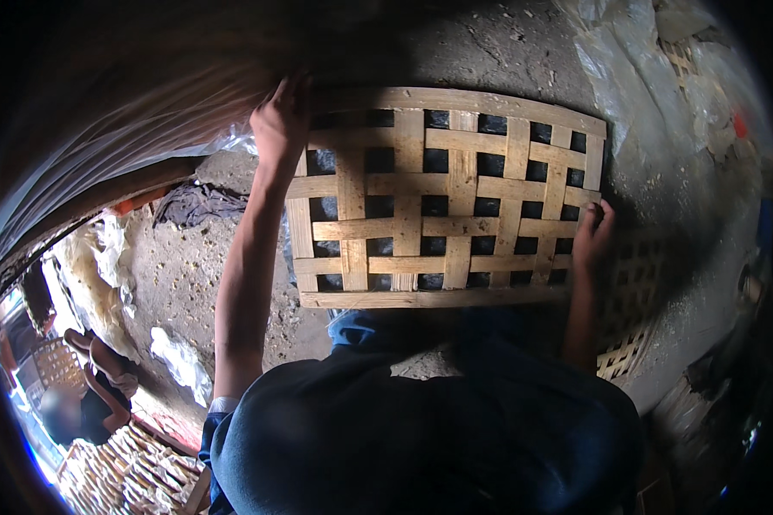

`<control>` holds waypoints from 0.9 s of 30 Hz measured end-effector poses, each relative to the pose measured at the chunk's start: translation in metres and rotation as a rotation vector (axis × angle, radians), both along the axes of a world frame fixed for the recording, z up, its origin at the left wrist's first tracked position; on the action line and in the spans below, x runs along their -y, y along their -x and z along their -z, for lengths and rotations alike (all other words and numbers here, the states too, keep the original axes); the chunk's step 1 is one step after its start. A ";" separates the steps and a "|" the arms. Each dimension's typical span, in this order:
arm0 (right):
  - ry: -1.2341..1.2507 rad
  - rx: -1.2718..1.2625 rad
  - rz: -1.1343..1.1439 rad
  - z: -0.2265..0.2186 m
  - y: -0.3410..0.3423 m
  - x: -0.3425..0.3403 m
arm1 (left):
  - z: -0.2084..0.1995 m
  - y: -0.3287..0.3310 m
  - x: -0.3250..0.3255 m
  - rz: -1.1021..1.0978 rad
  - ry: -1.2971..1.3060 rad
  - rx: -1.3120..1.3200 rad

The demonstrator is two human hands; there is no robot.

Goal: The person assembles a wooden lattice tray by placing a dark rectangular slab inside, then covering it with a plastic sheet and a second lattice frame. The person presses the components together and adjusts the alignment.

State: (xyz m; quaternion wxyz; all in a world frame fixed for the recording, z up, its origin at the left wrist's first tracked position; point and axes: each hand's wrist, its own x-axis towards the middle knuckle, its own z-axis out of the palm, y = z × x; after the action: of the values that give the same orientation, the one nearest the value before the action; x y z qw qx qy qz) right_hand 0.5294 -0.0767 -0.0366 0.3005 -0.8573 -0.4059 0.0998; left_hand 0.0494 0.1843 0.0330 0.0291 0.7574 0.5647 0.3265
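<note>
A rectangular woven bamboo tray (pixel 442 299) with wide square gaps lies across the middle, in front of my body. My left hand (pixel 282 120) is closed at its far left corner, the fingertips partly lost in shade. On the right edge, my right hand (pixel 594 233) grips the frame, its fingers curled over the side. Dark, shiny material shows through the gaps; I cannot tell what it is. Part of the tray lies in shadow.
Another bamboo lattice (pixel 623 356) stands low at the right, partly shaded. Clear plastic sheeting (pixel 631 81) covers the far right, and more plastic (pixel 103 163) hangs at left. A dark cloth (pixel 199 204) lies on the ground. Lower left, a person (pixel 103 390) bends near a loaded rack (pixel 133 472).
</note>
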 end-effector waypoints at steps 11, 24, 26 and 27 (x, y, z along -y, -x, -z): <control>-0.146 0.159 -0.904 -0.072 0.143 -0.116 | -0.006 -0.005 0.051 0.132 0.157 -0.402; -0.047 0.468 -0.638 -0.040 0.048 -0.144 | 0.000 -0.030 0.044 0.211 0.152 -0.436; -0.121 0.290 -0.819 -0.042 0.095 -0.143 | 0.006 -0.056 0.049 0.368 0.195 -0.313; -0.033 0.398 -0.934 -0.052 0.116 -0.141 | 0.009 -0.068 0.053 0.456 0.213 -0.270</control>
State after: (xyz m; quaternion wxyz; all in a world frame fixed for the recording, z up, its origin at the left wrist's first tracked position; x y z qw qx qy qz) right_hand 0.4133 0.0644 0.0153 0.1539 -0.5820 -0.7968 0.0517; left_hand 0.1178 0.1309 0.0244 0.1059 0.8942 0.4095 0.1466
